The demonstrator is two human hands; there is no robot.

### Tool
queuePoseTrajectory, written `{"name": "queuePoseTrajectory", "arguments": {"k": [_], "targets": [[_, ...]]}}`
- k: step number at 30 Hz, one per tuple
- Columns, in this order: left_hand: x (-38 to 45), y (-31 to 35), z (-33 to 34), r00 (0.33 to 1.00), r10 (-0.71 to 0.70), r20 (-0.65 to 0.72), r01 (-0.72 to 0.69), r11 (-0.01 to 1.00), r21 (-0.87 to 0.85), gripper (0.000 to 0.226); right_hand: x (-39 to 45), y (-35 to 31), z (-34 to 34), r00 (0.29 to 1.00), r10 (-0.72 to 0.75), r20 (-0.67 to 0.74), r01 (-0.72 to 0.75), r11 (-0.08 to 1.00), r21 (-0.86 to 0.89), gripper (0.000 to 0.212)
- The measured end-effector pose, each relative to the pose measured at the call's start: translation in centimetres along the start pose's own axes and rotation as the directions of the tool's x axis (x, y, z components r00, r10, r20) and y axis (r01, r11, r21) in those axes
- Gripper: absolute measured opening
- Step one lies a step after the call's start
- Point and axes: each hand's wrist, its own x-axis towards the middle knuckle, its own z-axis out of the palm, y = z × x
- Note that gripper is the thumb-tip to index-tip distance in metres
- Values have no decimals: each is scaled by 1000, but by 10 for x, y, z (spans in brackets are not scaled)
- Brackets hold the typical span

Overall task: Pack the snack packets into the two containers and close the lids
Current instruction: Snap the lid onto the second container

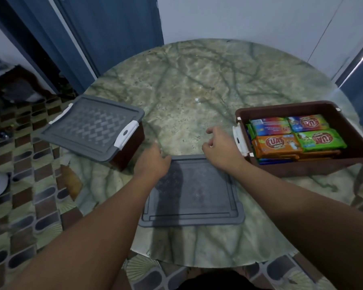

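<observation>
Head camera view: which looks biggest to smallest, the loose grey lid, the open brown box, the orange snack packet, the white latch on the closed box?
1. Loose grey lid and open brown box: too alike to rank; the lid is nearer the camera.
2. Orange snack packet.
3. White latch.

This looks like a room in a home. A round marble-patterned surface (197,84) fills the middle of the frame, standing on a patterned tile floor (29,185) of brown, grey and green pieces at lower left. Blue door panels (113,34) and a pale painted wall (249,17) run across the top, with dark clutter (15,84) at the left edge.
</observation>
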Motion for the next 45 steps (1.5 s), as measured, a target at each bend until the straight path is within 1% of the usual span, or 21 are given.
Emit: {"name": "queuePoseTrajectory", "arguments": {"k": [3, 6, 8, 10, 12, 14, 16, 18, 20, 22, 25, 28, 31, 33, 36, 39, 40, 43, 45], "targets": [[-3, -22, 12, 996, -63, 67, 60, 997, 43, 43, -10, 15, 9, 994, 86, 65, -81, 993, -86, 48], [-8, -36, 20, 984, -142, 111, 130, 986, 104, 69, -19, 30, 13, 967, 215, 137, -181, 957, -225, 51], [-10, -43, 24, 972, -201, 124, 189, 977, 104, 84, -24, 38, 16, 946, 282, 162, -222, 925, -309, 57], [-12, -49, 25, 965, -241, 105, 233, 969, 81, 93, -30, 44, 20, 926, 337, 168, -253, 888, -383, 67], [-13, -54, 23, 959, -262, 111, 258, 965, 45, 95, -34, 48, 22, 911, 377, 169, -280, 864, -418, 70], [-11, -59, 24, 952, -263, 158, 269, 963, -18, 90, -36, 49, 23, 896, 404, 185, -303, 859, -413, 74], [-9, -66, 27, 941, -295, 169, 316, 941, -118, 87, -36, 48, 23, 881, 430, 195, -328, 855, -403, 81], [-8, -72, 31, 917, -363, 164, 396, 875, -277, 83, -36, 46, 23, 874, 449, 184, -362, 856, -369, 87], [-6, -77, 36, 891, -417, 181, 453, 789, -415, 76, -37, 45, 23, 865, 473, 169, -402, 853, -332, 88], [-4, -80, 37, 862, -465, 201, 499, 715, -489, 75, -37, 40, 21, 861, 482, 163, -425, 857, -291, 83], [6, -96, 44, 808, -533, 250, 578, 636, -512, 92, -33, 27, 15, 872, 471, 137, -446, 878, -175, 74], [49, -141, 80, 764, -572, 297, 628, 557, -544, 111, -30, 11, 4, 911, 394, 122, -390, 919, -57, 69], [93, -186, 120, 731, -628, 266, 652, 528, -545, 109, -28, -5, -9, 942, 311, 130, -312, 950, -15, 61], [96, -188, 126, 721, -639, 269, 655, 501, -566, 107, -23, -14, -14, 949, 281, 142, -279, 960, -32, 59], [69, -149, 100, 745, -605, 279, 624, 486, -612, 110, -18, -23, -25, 959, 242, 146, -238, 970, -46, 55], [34, -92, 61, 814, -514, 271, 539, 493, -683, 112, -11, -28, -44, 980, 185, 73, -177, 978, -110, 46], [22, -69, 45, 840, -485, 242, 492, 496, -715, 108, -8, -27, -51, 982, 181, 48, -173, 976, -132, 44], [10, -26, 26, 900, -407, 153, 380, 562, -735, 79, -1, -20, -71, 982, 186, -3, -185, 972, -146, 38], [10, -1, 22, 920, -374, 116, 333, 592, -734, 72, 4, -9, -88, 978, 206, -27, -208, 970, -128, 40]]}}
